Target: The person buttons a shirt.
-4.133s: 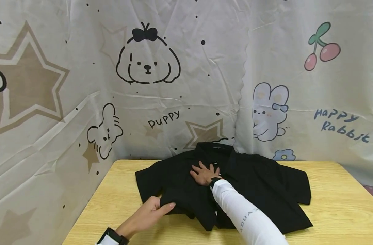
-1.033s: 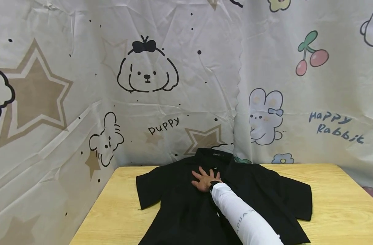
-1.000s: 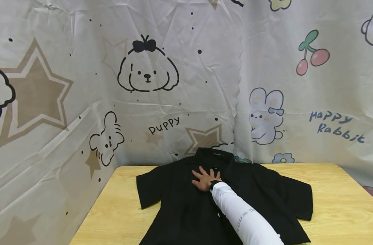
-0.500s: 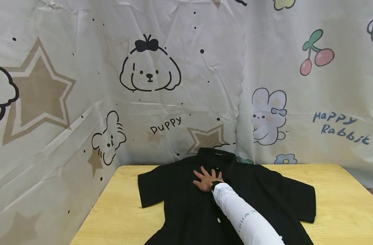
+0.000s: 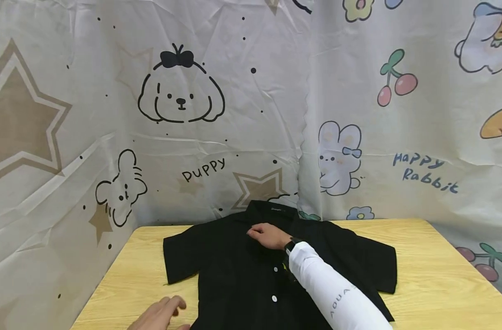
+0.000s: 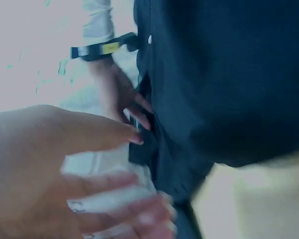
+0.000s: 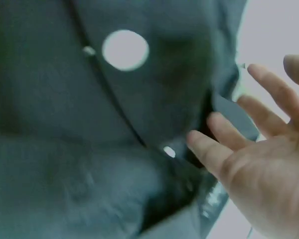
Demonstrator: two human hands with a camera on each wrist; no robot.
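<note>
A black short-sleeved shirt (image 5: 234,270) with white buttons lies spread front up on the table, its collar at the far edge. My right hand (image 5: 270,235) is over the upper chest just below the collar, holding nothing. In the right wrist view the fingers (image 7: 224,130) are spread and loosely bent beside the button placket. My left hand (image 5: 158,315) shows at the bottom of the head view, left of the shirt's side, fingers loosely bent around nothing. Blurred in the left wrist view, the same hand (image 6: 65,169) has the shirt (image 6: 224,74) beyond it.
The wooden table (image 5: 432,284) extends to both sides of the shirt. Behind it hangs a pale printed curtain (image 5: 251,133) with cartoon animals and stars, which also covers the left side.
My right hand was spread flat on the shirt's chest and has now risen with its fingers drawn in. My left hand has come back into view, empty; earlier it pinched the shirt's hem.
</note>
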